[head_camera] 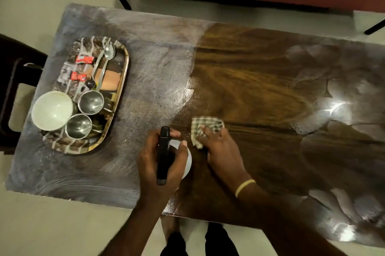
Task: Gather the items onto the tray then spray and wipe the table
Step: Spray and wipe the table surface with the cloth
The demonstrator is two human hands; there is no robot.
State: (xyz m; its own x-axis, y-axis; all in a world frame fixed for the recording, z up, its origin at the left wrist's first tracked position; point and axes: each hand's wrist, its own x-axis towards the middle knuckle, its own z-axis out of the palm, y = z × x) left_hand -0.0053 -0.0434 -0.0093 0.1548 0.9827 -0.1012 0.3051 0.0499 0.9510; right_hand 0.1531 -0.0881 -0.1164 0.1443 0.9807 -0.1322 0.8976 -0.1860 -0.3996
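Gripping the spray bottle, left hand has fingers curled round its white body and black trigger head. Bottle's long axis runs near-to-far across the bench, nozzle pointing to the far edge. It sits right of the tray, near the bench's near edge; can't tell if it touches the surface.

Right hand is just right of the bottle, fingers clamped on a checked cloth, pressing it onto the wood.

Tray is at the bench's left end, long axis near-to-far. On it: white bowl, two steel cups, spoons with bowls at the far end, two red sachets.

Bench surface between tray and bottle looks misted and streaked.
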